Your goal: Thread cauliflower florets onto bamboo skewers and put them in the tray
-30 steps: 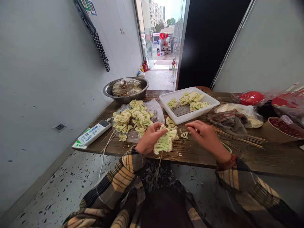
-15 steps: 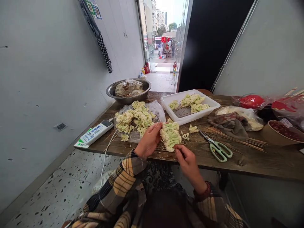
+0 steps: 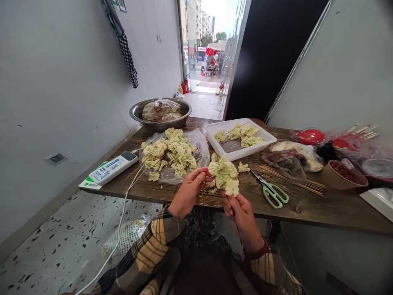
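Cream-green cauliflower (image 3: 225, 174) against right hand (image 3: 242, 211)

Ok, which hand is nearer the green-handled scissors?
Right. The right hand is just left of the scissors; the left hand is farther left, left of the held cauliflower.

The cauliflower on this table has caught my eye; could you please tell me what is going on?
A person's right hand holds a cauliflower piece by its lower end; the left hand is close beside it, contact unclear. A cauliflower pile lies on a bag to the left, and skewered pieces lie in the tray beyond. The scissors lie to the right.
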The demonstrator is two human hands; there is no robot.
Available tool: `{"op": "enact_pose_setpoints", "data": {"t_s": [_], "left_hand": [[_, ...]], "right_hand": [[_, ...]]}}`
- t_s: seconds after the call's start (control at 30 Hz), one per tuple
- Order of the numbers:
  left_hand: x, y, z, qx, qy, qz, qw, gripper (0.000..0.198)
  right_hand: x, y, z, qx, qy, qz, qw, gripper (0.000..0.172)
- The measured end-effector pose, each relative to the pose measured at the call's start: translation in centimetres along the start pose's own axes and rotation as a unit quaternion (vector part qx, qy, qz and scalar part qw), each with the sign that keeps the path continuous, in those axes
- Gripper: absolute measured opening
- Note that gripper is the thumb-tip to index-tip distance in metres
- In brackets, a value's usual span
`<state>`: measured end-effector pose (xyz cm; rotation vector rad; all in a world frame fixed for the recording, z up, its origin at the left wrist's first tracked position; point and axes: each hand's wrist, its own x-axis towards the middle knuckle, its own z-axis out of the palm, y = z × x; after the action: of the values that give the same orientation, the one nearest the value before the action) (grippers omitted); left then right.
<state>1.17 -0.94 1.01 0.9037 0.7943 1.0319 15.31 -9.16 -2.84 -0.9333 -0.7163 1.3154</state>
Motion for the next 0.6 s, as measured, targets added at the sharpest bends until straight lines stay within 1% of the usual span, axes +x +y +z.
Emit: {"op": "enact_pose_setpoints", "data": {"t_s": [0.1,0.17,0.23,0.3,0.37,0.43,0.5,0.6], "left_hand": [[-1.2,-1.0,0.0,0.007,-0.017,-0.019,1.0,0.032],[-1.8,-1.6,0.2,0.011,-0.056,-0.037,0.998,0.031],[-2.2,-2.0,0.6,0.008,-0.108,-0.046,0.993,0.032],[-2.4,-2.4,1.0,0.001,-0.13,-0.044,0.991,0.032],[-2.5,-2.7,1.3,-0.003,-0.116,-0.049,0.992,0.033],[-2.6,-3.0,1.4,0.005,-0.087,-0.054,0.995,0.035],[-2.9,-3.3,1.5,0.033,-0.058,-0.038,0.997,0.037],[-3.3,-3.4,1.5,0.09,-0.04,0.001,0.995,0.041]], "right_hand": [[0.0,-0.1,0.3,0.021,-0.003,0.013,1.0,0.025],[0.0,0.0,0.5,0.034,-0.009,0.02,0.999,0.024],[-0.2,0.1,0.7,0.034,-0.012,0.018,0.999,0.023],[-0.3,0.4,1.0,0.013,-0.009,0.005,1.0,0.024],[-0.4,0.7,1.2,-0.025,0.002,-0.018,1.0,0.023],[-0.3,1.1,1.4,-0.059,0.021,-0.042,0.997,0.022],[0.0,1.4,1.7,-0.07,0.041,-0.059,0.995,0.022],[0.7,1.6,2.2,-0.061,0.065,-0.081,0.993,0.023]]}}
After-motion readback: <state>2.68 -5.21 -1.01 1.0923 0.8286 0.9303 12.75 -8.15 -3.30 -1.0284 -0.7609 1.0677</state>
